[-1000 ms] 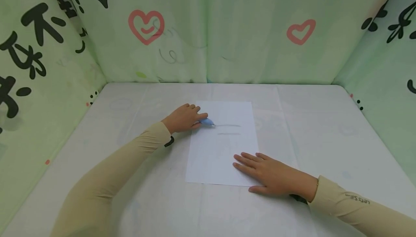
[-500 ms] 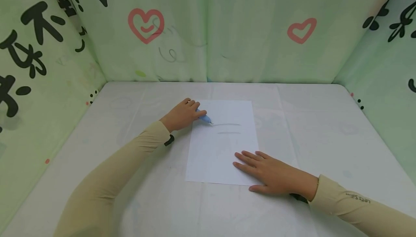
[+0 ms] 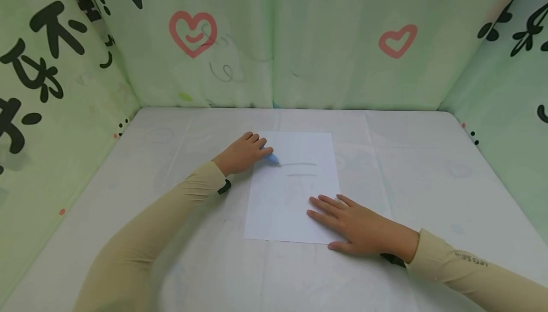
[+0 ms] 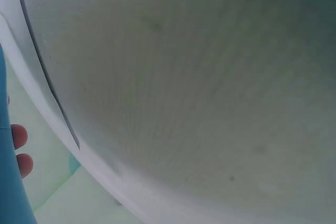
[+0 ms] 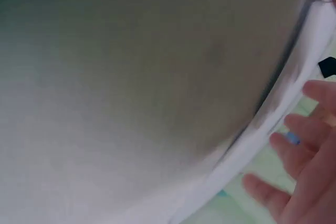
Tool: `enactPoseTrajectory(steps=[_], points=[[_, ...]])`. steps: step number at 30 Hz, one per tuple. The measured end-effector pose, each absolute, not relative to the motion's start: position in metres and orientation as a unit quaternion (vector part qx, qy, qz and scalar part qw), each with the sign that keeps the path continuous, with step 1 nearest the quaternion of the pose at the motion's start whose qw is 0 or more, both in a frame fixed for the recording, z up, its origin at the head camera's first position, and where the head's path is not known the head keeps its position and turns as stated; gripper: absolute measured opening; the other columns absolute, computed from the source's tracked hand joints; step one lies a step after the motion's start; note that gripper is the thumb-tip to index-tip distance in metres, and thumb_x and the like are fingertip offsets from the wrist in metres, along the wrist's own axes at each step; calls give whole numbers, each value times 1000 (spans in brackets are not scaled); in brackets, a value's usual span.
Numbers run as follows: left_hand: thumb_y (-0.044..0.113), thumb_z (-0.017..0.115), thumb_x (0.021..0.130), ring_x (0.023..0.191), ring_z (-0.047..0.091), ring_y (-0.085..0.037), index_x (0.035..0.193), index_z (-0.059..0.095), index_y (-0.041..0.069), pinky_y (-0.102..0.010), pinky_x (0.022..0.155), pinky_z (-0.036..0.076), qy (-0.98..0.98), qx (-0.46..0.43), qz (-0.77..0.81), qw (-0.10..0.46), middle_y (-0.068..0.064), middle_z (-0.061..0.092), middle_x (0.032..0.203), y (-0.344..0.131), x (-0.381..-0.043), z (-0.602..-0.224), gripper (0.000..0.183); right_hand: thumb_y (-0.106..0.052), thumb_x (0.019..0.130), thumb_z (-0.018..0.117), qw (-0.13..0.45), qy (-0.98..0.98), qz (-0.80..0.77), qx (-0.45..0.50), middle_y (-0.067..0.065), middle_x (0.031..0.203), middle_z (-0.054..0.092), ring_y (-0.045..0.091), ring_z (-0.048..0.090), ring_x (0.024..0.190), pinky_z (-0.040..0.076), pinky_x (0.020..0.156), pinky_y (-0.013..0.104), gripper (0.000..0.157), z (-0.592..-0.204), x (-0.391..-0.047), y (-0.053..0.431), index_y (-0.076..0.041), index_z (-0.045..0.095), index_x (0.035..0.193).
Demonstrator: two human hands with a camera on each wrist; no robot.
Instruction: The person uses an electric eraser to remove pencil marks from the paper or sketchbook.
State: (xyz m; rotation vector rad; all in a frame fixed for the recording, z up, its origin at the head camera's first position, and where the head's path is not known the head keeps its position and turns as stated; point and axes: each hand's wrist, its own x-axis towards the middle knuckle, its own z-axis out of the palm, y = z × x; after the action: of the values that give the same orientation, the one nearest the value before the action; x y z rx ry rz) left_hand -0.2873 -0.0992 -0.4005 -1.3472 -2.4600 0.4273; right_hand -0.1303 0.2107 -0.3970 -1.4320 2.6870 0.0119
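In the head view, my left hand [image 3: 242, 152] pinches a thick blue pen [image 3: 271, 158] above the left side of a white sheet of paper [image 3: 274, 212]. The pen's tip points down to the right, at the left end of the upper of two thin grey lines [image 3: 299, 164]. The left wrist view shows part of the blue barrel [image 4: 13, 177] with two fingertips [image 4: 20, 136] behind it. My right hand [image 3: 355, 224] lies spread over the paper's lower right corner, hiding it; its fingers [image 5: 304, 129] look extended in the right wrist view.
A white cloth with faint creases covers the table [image 3: 205, 264]. Light green curtains [image 3: 325, 64] with red hearts and black lettering stand along the back and both sides. Dark bands [image 3: 224, 187] show under the cuffs at both wrists.
The pen has tipped steeper and its tip has shifted slightly left, to the end of the upper line. My left hand rose a little and then lowered. The right fingers shifted slightly.
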Motion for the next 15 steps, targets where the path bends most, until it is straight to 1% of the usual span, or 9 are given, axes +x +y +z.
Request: enactPoseTrajectory(steps=[3,6,10,15], points=[[13,53,95,91,52,-25,111,52,15,-36,92,42,-859,-466,147,151,-7,58,100,-100,-287,-400,16,-45,89,57,42,881,11,-471,10,153,31,29,35,138,32,107,51,69,-394,-138,209,-12,34,145],[12,53,95,91,53,-25,112,52,16,-36,92,41,-861,-462,151,152,-7,58,101,-101,-287,-400,17,-44,90,57,50,876,19,-479,9,153,31,28,35,139,32,108,49,69,-393,-146,209,-12,33,146],[11,53,95,89,53,-23,111,53,16,-35,91,41,-857,-465,153,160,-6,58,98,-101,-288,-400,17,-44,91,55,65,864,17,-499,11,153,31,28,35,138,35,107,44,67,-395,-152,211,-11,33,146],[11,56,94,87,52,-21,108,53,16,-34,88,41,-853,-468,151,172,-5,57,95,-102,-289,-400,16,-43,92,53,51,854,6,-517,12,151,34,29,38,136,39,104,42,64,-397,-153,214,-10,36,144]])
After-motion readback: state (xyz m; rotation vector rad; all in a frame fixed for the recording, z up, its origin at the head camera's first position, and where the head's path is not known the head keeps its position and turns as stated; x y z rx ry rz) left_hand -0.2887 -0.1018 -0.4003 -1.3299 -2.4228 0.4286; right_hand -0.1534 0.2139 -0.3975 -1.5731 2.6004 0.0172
